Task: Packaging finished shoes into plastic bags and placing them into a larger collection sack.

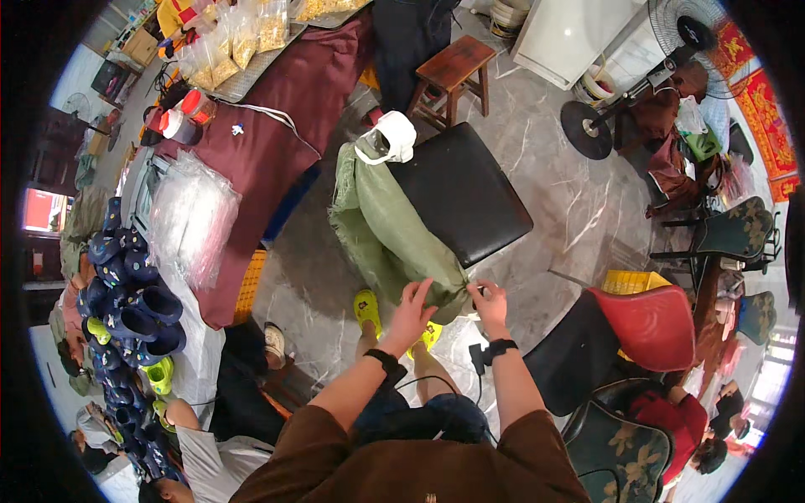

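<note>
Gripping the near end of the green woven sack (381,226) draped over a black stool (465,189), the left hand (408,312) lies spread while the right hand (488,300) pinches its corner; a tug might drag it onto the floor.

I see an olive-green woven sack (381,230) beside a black stool cushion (459,191), yellow-green clogs (366,308), a maroon cloth (277,134) over the counter, grey marbled floor (553,193).

The person wears a short-sleeved brown cotton shirt (402,469), dark blue shorts (436,417), bright yellow-green rubber clogs (366,308) — and a black wristband (387,362) on each wrist.
</note>
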`<state>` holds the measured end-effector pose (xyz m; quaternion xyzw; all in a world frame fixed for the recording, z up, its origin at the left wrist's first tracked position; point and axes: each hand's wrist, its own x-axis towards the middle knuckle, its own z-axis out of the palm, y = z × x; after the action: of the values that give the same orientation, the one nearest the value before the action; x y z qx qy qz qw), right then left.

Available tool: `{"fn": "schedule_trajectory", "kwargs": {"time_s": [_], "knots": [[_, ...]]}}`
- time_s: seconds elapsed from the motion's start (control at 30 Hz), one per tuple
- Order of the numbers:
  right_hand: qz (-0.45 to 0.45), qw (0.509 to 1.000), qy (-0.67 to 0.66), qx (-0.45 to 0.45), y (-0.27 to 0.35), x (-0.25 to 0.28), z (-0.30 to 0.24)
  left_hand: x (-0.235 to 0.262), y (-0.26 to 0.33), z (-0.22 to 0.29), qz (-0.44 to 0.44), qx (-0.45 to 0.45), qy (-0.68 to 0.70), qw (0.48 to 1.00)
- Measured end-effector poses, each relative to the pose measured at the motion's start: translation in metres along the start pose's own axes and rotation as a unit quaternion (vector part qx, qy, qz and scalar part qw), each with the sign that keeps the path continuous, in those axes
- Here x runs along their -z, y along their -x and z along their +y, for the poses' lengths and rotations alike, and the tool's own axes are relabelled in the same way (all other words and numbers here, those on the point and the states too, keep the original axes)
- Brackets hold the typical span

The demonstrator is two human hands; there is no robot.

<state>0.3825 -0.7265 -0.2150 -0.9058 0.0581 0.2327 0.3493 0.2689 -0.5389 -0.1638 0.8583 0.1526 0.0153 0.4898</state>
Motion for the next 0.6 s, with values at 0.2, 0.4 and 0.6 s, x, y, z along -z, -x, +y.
{"fn": "schedule_trajectory", "kwargs": {"time_s": [0.2, 0.4, 0.6], "knots": [[0.238, 0.906, -0.318, -0.147, 0.004, 0.053, 0.074, -0.011, -0.044, 0.035, -0.141, 0.019, -0.168, 0.976], [0.07, 0.64, -0.765, 0.018, 0.022, 0.11, -0.001, -0.023, -0.057, 0.004, -0.053, 0.001, -0.162, 0.985], [-0.011, 0.445, -0.895, 0.042, 0.027, 0.1, -0.088, -0.008, -0.079, -0.002, -0.086, 0.021, -0.206, 0.975]]}}
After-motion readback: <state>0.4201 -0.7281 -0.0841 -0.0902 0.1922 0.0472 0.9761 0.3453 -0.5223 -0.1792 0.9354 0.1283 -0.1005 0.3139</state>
